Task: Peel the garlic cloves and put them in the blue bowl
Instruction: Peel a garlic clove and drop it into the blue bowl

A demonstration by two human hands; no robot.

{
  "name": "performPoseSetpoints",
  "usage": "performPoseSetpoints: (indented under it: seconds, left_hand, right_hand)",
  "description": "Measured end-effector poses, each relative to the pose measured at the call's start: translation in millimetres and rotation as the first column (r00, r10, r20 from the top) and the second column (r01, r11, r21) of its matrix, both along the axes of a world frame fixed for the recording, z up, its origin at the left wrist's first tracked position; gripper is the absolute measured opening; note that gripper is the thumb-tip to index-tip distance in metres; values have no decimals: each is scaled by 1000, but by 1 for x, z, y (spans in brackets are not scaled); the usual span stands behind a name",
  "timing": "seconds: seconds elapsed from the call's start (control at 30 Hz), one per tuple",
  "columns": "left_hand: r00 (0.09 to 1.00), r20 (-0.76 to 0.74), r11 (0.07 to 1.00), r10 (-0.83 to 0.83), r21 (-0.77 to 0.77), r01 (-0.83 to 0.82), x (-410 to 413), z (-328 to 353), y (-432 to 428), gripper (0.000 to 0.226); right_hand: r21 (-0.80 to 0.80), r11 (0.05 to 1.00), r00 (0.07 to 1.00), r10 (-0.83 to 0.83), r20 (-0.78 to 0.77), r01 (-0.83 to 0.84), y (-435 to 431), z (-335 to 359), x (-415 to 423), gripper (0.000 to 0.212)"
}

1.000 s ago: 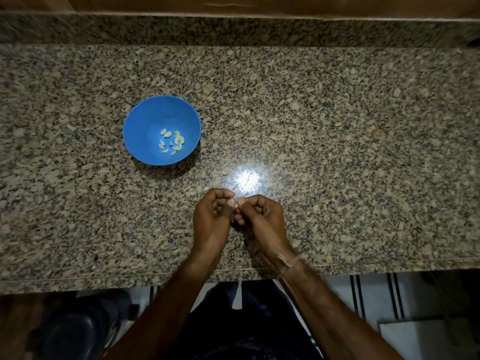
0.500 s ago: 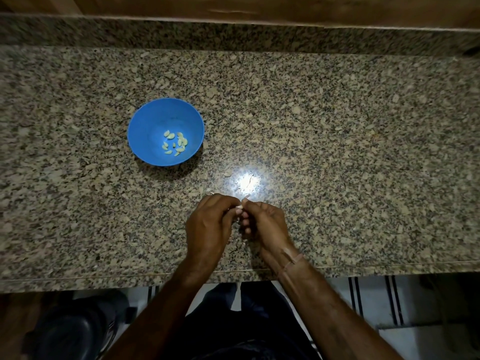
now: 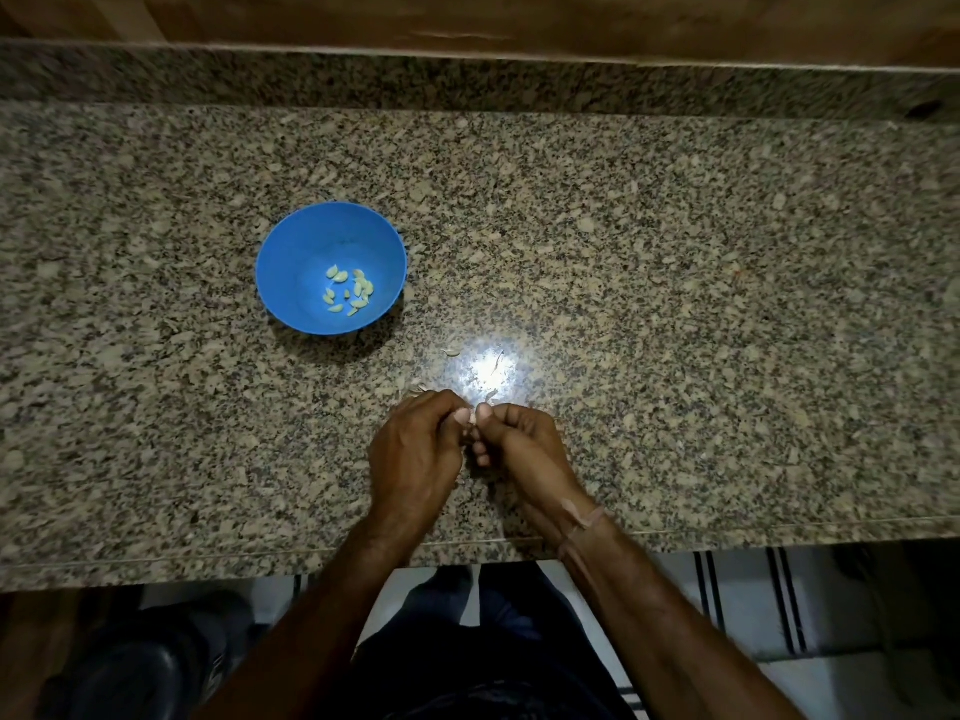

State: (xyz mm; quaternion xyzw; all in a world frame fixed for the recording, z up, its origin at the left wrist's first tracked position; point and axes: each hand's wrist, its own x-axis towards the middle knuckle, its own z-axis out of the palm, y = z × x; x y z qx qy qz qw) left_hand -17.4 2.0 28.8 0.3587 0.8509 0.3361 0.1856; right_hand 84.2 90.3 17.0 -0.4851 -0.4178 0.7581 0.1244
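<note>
A blue bowl stands on the granite counter, left of centre, with several peeled garlic cloves lying in its bottom. Nearer the front edge, my left hand and my right hand meet fingertip to fingertip. Between both thumbs and forefingers a small pale garlic clove is pinched; most of it is hidden by the fingers. Both hands sit to the lower right of the bowl, a hand's width or more away from it.
Thin scraps of garlic skin lie on the counter just beyond my hands, beside a bright light reflection. A raised granite ledge and wooden panel run along the back. The counter's front edge passes under my wrists.
My hands stay together on the clove, with the fingers shifting slightly around it. The bowl and its cloves have not moved.
</note>
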Motion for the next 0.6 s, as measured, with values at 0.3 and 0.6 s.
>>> performPoseSetpoints:
  seconds: [0.3,0.6]
  left_hand:
    - [991,110,996,73,38,-77,8,1,2,9]
    - [994,26,993,102,51,-103,1,-8,-14,14]
  right_hand:
    - [-17,997,997,-72,1,72,2,3,4,31]
    - [147,987,998,60,-9,-58,-3,0,6,15]
